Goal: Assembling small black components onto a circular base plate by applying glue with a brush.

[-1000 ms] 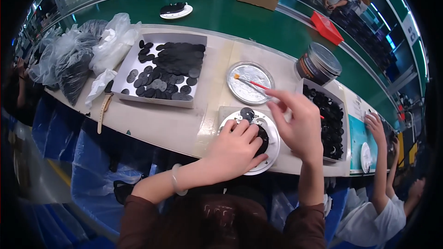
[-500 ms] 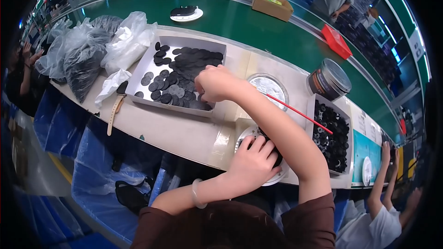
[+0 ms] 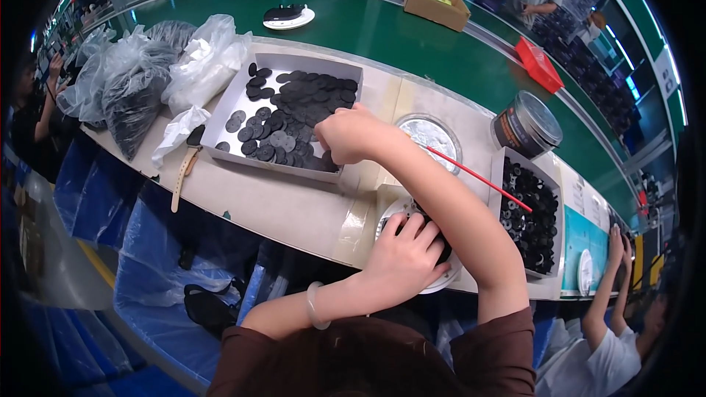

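Head view: your right hand (image 3: 351, 134) pinched a red stick (image 3: 476, 178) over the disc tray (image 3: 220, 121); beside it, left-hand fingers (image 3: 412, 231) spread, steadying the plate (image 3: 448, 279).

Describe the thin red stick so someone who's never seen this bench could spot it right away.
Start at the long pale worktable beside the green conveyor belt. Above the person's right hand, which reaches into the shallow tray of dark discs, a thin red stick slants toward the box of black parts. It is the only long, thin, bright red thing among round, dark and silver items.

Two trays (image 3: 220, 114) (image 3: 500, 169), two hands (image 3: 351, 134) (image 3: 404, 257)
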A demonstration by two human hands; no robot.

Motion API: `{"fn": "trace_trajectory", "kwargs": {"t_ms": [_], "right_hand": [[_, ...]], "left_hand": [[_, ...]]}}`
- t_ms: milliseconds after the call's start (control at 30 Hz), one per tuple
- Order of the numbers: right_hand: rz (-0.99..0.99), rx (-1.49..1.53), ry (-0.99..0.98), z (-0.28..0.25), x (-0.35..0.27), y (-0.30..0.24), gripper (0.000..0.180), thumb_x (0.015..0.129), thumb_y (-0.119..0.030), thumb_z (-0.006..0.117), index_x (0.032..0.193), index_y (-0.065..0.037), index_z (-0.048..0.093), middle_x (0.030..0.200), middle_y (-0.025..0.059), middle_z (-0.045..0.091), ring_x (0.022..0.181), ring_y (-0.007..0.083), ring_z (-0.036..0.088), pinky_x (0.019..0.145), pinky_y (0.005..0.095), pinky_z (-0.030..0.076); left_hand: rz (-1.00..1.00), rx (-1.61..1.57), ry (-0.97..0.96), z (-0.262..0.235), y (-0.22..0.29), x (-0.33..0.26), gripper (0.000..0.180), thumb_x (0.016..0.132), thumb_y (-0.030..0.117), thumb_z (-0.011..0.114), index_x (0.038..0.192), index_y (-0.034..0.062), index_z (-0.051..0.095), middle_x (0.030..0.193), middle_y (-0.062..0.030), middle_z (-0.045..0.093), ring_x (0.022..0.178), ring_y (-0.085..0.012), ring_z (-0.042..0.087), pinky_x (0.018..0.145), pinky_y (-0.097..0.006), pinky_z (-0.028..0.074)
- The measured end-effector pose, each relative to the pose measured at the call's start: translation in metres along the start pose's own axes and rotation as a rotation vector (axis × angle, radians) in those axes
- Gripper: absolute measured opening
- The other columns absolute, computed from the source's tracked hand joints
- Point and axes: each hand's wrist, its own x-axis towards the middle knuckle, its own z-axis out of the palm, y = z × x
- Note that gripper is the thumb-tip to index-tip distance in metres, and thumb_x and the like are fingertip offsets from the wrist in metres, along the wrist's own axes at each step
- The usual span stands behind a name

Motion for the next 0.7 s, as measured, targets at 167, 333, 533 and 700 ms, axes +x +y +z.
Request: {"fn": "trace_trajectory", "kwargs": {"t_ms": [167, 333, 533, 700], "right_hand": [[0.025, 0.020, -0.022, -0.005, -0.002, -0.003, 0.019, 0.061, -0.006, 0.059, 0.078, -0.007, 0.067, 0.083, 0.0117, 0.065, 0.089, 0.0247, 0.061, 0.076, 0.0373, 0.040], [-0.017, 0.244, 0.145, -0.003, -0.015, 0.005, 0.020, 0.064, -0.007, 0.058, 0.080, -0.009, 0.068, 0.083, 0.0109, 0.066, 0.085, 0.0270, 0.062, 0.075, 0.0382, 0.044], [0.033, 0.365, 0.608, -0.034, -0.088, 0.004, 0.016, 0.079, -0.017, 0.059, 0.081, -0.001, 0.059, 0.070, 0.0139, 0.061, 0.067, 0.0295, 0.059, 0.060, 0.0376, 0.044], [0.281, 0.529, 0.591, -0.005, -0.183, 0.021, 0.020, 0.086, -0.015, 0.053, 0.075, 0.001, 0.053, 0.060, 0.0074, 0.054, 0.056, 0.0163, 0.054, 0.052, 0.0280, 0.040]], "left_hand": [[-0.005, -0.015, -0.019, -0.001, 0.000, -0.001, 0.030, 0.066, 0.030, 0.068, 0.078, 0.0032, 0.060, 0.090, -0.0078, 0.052, 0.088, -0.0241, 0.047, 0.080, -0.037, 0.036], [-0.004, -0.019, -0.040, -0.001, 0.001, -0.001, 0.030, 0.066, 0.029, 0.068, 0.078, 0.0032, 0.060, 0.089, -0.0080, 0.052, 0.088, -0.0239, 0.047, 0.079, -0.037, 0.036], [-0.010, 0.009, -0.056, -0.006, -0.002, -0.001, 0.030, 0.066, 0.031, 0.070, 0.077, 0.0058, 0.060, 0.084, -0.0067, 0.052, 0.083, -0.0243, 0.047, 0.078, -0.037, 0.035], [-0.016, -0.034, -0.065, 0.001, -0.002, 0.000, 0.030, 0.064, 0.029, 0.073, 0.077, 0.0066, 0.058, 0.086, -0.0068, 0.051, 0.085, -0.0252, 0.047, 0.077, -0.037, 0.036]]}}
